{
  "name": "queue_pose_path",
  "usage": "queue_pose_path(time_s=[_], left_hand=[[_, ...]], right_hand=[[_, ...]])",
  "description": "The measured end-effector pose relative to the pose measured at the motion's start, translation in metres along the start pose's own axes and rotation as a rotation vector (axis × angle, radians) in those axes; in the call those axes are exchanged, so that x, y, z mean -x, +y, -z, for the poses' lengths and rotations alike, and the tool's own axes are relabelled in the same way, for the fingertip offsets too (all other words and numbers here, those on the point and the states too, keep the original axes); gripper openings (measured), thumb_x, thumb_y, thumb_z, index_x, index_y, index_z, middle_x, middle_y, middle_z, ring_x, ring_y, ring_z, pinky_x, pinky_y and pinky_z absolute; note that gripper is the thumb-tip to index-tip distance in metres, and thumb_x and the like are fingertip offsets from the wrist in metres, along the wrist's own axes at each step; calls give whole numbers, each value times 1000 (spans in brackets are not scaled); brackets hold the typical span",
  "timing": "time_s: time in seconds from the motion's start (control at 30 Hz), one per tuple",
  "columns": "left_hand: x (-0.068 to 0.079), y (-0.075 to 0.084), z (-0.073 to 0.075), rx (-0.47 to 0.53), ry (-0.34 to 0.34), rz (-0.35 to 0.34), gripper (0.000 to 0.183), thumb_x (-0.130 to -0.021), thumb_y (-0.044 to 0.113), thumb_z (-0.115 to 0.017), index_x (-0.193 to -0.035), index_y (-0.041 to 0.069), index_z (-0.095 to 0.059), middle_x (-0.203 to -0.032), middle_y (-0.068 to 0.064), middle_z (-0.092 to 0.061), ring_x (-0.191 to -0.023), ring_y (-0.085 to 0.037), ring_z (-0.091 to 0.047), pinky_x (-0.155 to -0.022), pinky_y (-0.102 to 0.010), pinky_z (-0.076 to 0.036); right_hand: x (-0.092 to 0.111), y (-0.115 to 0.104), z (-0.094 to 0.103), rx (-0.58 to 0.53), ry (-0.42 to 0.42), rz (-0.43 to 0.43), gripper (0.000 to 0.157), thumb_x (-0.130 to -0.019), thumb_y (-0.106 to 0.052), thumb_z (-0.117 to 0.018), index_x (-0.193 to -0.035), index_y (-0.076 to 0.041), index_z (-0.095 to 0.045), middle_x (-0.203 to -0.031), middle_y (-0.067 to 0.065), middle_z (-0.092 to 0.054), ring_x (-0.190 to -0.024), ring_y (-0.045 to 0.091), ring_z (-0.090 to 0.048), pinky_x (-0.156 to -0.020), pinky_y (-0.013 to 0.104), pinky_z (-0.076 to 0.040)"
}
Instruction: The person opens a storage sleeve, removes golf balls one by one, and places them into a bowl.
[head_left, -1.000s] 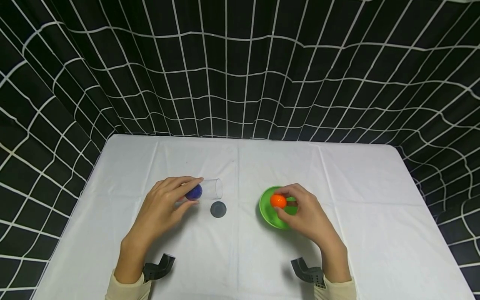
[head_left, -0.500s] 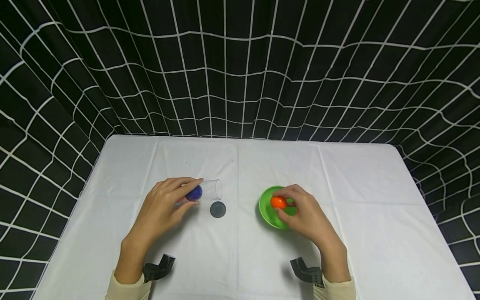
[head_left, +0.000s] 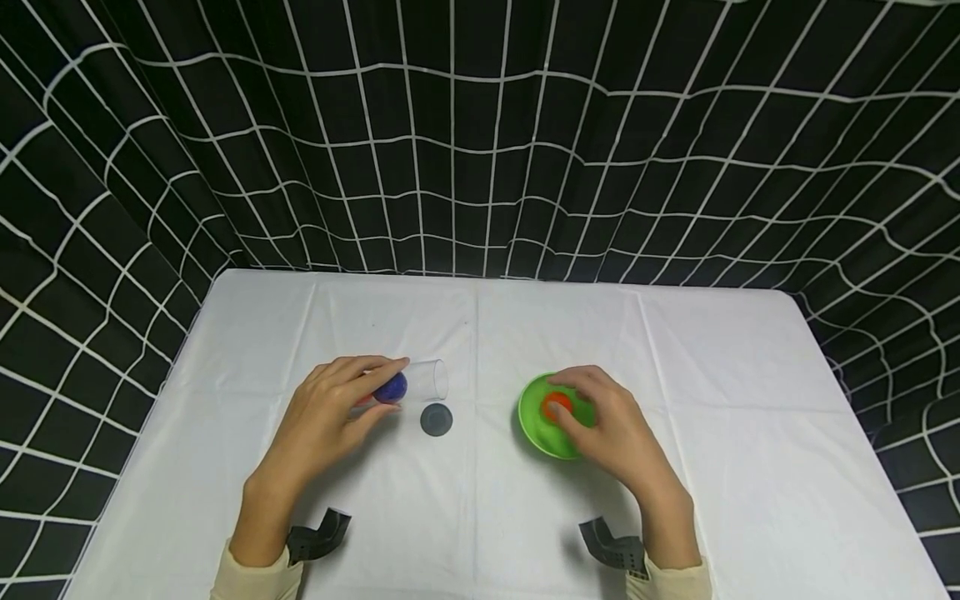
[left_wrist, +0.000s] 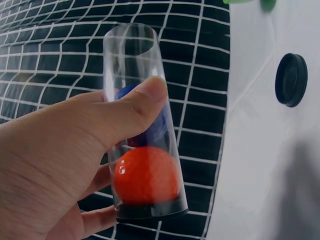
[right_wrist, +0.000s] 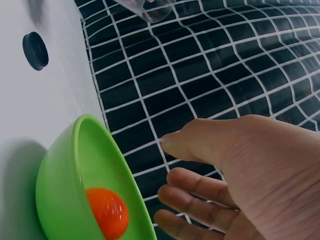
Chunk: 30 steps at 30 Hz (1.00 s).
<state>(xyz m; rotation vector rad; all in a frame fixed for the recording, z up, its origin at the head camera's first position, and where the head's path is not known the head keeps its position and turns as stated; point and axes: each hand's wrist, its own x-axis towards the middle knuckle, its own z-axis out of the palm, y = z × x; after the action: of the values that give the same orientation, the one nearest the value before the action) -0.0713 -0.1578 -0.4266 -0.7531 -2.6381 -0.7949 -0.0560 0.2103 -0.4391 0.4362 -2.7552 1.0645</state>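
Note:
My left hand (head_left: 330, 408) grips a clear plastic tube (left_wrist: 131, 60), fingers and thumb curled round it. Inside, an orange ball (left_wrist: 147, 175) sits at the tube's dark base, with a blue ball (head_left: 392, 387) above it, partly behind my thumb in the left wrist view. The tube's mouth is uncovered. Over on the right, my right hand (head_left: 611, 421) hovers above a green bowl (right_wrist: 60, 185), its fingers parted and holding nothing. A second orange ball (right_wrist: 107, 212) lies inside that bowl, apart from the fingers in the right wrist view.
A round dark cap (head_left: 437, 420) lies on the white-covered table (head_left: 480, 517) between the tube and the bowl. Black curtain with white netting (head_left: 480, 167) encloses the back and sides. Both wrists carry black camera mounts (head_left: 318, 537).
My right hand has let go of the orange ball, which has dropped into the green bowl; its fingers have spread. The left hand and tube have stayed nearly still.

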Motion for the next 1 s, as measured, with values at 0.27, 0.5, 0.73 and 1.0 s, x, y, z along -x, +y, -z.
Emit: queue_pose_path(time_s=[0.27, 0.5, 0.73, 1.0], left_hand=[[0, 3, -2, 8, 8, -17, 56, -88, 28, -87, -141, 25, -70, -130, -5, -74, -121, -28, -69, -101, -51, -54], [-1, 5, -4, -4, 21, -53, 56, -87, 29, -88, -140, 26, -71, -128, -2, -74, -120, -26, -69, -100, -49, -53], [-2, 7, -9, -16, 23, -101, 55, -85, 29, -88, -138, 27, -72, -126, 1, -74, -119, -23, -69, -102, -50, -51], [-5, 10, -12, -17, 47, -119, 54, -85, 28, -89, -137, 28, -73, -125, 1, -74, -117, -23, -68, -99, -48, -49]], right_hand=[[-2, -6, -5, -128, 81, 41, 32, -92, -2, -78, -124, -7, -74, -123, 6, -73, -107, 28, -76, -94, 40, -64], [-3, -18, -18, -256, 103, 54, 36, -92, 1, -78, -125, -11, -74, -122, 2, -72, -108, 27, -75, -88, 36, -66], [-5, -31, -36, -362, 92, 119, 36, -91, 4, -78, -125, -8, -73, -120, 5, -72, -108, 11, -72, -89, 31, -66], [-9, -42, -45, -455, 87, 163, 35, -92, 5, -77, -126, -5, -73, -122, 12, -71, -111, 10, -70, -88, 30, -65]])
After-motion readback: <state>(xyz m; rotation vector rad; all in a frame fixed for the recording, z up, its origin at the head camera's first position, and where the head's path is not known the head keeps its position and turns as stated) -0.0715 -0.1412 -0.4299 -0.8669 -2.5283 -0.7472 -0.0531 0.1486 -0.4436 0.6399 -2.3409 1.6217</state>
